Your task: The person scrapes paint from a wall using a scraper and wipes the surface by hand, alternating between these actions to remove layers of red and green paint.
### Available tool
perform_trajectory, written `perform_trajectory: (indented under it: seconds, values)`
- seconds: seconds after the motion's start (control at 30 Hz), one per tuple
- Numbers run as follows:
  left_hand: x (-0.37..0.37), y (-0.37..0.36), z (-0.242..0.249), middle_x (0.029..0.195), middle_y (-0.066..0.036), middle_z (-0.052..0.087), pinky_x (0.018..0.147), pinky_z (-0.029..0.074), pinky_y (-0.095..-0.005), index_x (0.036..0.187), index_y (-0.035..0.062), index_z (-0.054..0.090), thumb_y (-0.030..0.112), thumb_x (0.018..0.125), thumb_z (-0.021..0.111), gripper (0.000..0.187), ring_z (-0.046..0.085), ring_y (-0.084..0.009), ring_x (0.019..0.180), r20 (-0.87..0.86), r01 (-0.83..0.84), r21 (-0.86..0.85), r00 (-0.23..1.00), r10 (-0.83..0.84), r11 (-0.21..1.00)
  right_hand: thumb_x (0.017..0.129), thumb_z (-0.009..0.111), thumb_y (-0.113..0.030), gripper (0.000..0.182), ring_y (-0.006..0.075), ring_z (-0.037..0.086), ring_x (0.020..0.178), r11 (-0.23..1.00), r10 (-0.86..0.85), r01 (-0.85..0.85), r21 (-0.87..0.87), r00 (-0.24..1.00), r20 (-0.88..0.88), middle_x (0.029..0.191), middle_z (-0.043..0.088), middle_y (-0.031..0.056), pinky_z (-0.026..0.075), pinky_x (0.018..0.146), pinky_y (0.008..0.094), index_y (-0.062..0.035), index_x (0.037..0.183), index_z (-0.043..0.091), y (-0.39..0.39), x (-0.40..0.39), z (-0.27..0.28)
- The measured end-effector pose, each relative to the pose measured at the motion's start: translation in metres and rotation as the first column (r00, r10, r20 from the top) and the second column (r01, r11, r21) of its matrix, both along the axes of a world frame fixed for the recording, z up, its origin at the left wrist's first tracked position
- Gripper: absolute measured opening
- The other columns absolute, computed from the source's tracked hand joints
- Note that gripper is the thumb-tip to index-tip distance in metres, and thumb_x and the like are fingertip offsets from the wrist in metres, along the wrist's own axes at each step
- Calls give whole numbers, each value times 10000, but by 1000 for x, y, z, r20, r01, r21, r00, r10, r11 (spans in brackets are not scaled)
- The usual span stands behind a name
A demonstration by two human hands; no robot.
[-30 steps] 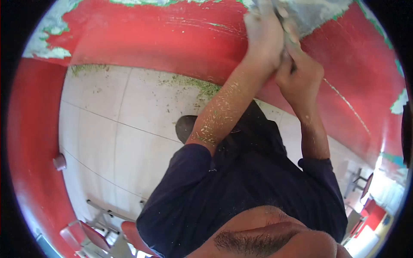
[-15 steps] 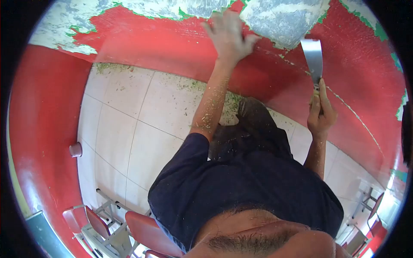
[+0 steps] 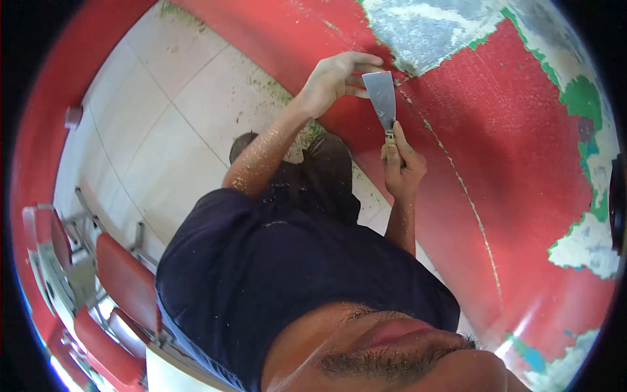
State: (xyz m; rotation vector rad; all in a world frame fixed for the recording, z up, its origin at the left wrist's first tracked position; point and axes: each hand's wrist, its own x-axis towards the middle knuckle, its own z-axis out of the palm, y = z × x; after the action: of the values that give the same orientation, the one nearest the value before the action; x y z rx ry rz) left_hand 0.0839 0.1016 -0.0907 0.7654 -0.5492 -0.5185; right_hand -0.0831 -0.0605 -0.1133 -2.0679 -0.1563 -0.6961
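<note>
Gripping the handle of a putty knife [image 3: 381,98], the right hand [image 3: 401,166] is keeping its fingers pressed together around the grip end, blade pointing up against the red wall [image 3: 516,150]. Half a second back that hand was holding the knife higher and farther right, clear of the other hand; now the blade is sitting just below the bare grey patch [image 3: 424,29] where paint is already gone.

Taking things by size, all placed from the putty knife: the red wall is running behind and to the right of it, with green and pale peeled spots far off to the right. The tiled floor [image 3: 150,124] is lying to its left and below, strewn with paint flakes [image 3: 274,88] along the wall's foot. Red chairs [image 3: 124,281] are standing well away at lower left. The person's dark shirt [image 3: 281,274] is filling the space beneath the knife.

The left hand [image 3: 330,78], which was spread flat on the wall higher up a moment ago, is now coming in beside the blade, its fingers loosely curled and its thumb and fingertips touching the blade's left edge, seemingly steadying or wiping it. Judging by that, both hands are regrouping on the tool at the edge of the scraped area, so scraping looks paused rather than finished, with plenty of red paint left around the blade.
</note>
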Motion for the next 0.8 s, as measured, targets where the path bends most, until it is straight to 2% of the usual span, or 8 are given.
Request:
perform_trajectory:
  seconds: [0.1,0.17,0.3,0.43,0.53,0.57,0.7,0.8]
  values:
    - [-20,14,17,907,-94,679,740,547,-324,1011,-31,657,190,938,558,253,651,-155,844,253,-128,290,966,53,948,865,490,30,405,69,490,561,998,55,-54,23,998,-40,665,558,18,426,529,223,43,1267,542,6,2,-4]
    - [-17,19,13,879,-70,684,673,548,-263,996,-35,667,36,857,653,157,653,-127,796,246,-141,344,968,56,928,868,488,28,406,68,488,561,996,85,-83,37,995,-43,663,556,18,424,531,222,38,1271,541,14,2,-7]
    - [-15,19,-10,806,-97,706,666,548,-284,934,-6,700,92,800,715,166,670,-119,732,490,-522,384,814,311,762,876,495,19,409,62,479,580,999,17,-22,-26,986,-167,657,529,14,413,542,214,33,1283,529,25,2,-20]
    - [-9,28,-22,779,-84,678,644,544,-305,854,88,708,129,734,734,130,672,-225,695,733,-739,254,568,375,624,902,492,5,410,55,466,607,993,-42,72,92,956,-290,696,526,-2,401,549,206,24,1311,501,54,3,-22]
    - [-2,28,-31,739,-54,656,595,533,-333,774,92,663,87,727,716,71,653,-223,662,946,-852,-23,152,288,523,920,478,-7,392,49,457,608,986,-86,128,109,941,-327,709,523,-8,393,544,197,26,1310,501,69,8,-22]
    - [0,30,-27,691,-43,623,578,521,-351,730,95,623,95,749,689,69,631,-219,634,944,-835,52,220,245,548,922,479,-10,389,47,456,609,986,-115,148,80,940,-320,704,522,-9,391,543,193,28,1308,502,68,9,-22]
    - [48,6,14,1148,-113,632,863,511,-376,1097,137,621,191,790,701,322,625,-251,1038,690,-888,-293,60,721,354,925,492,-19,382,38,453,604,975,-207,223,18,928,-309,686,520,-13,384,536,184,32,1303,505,66,11,-10]
    - [63,-21,25,1346,-149,496,1040,341,-509,1330,128,472,357,826,664,586,460,-269,1265,872,-906,-263,-77,483,331,927,501,-29,374,33,448,592,973,-230,228,-44,928,-294,673,519,-17,380,528,184,33,1295,513,63,8,-1]
